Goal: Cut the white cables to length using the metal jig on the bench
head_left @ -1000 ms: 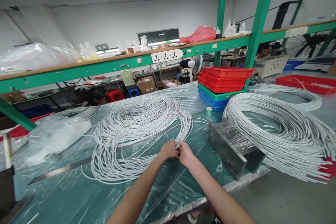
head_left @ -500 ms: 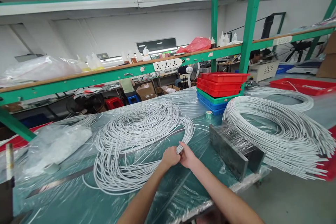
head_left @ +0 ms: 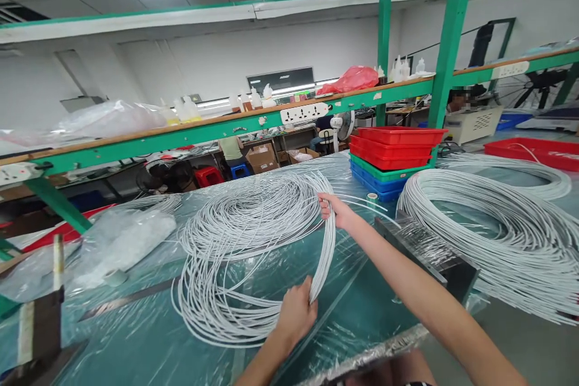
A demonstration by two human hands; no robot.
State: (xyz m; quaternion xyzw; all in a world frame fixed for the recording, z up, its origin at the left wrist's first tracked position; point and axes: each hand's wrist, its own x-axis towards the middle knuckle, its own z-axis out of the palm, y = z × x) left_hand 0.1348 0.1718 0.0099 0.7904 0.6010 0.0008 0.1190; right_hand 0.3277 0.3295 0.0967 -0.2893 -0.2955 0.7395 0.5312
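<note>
The white wire coil [head_left: 253, 223] lies on the green table [head_left: 136, 338]. Its right side is held up by the left hand [head_left: 296, 313], fingers curled tight round it, and by the right hand [head_left: 337, 212], whose fingertips are hidden behind the wires. A metal block [head_left: 447, 259] is partly covered by the right arm. A second coil [head_left: 488, 223] is cut off at the right. Bare table is left by the front edge.

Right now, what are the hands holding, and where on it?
Both grip a bunch of white wires at the edge of the coil: the left hand near its lower end, the right hand higher along its curve.
</note>
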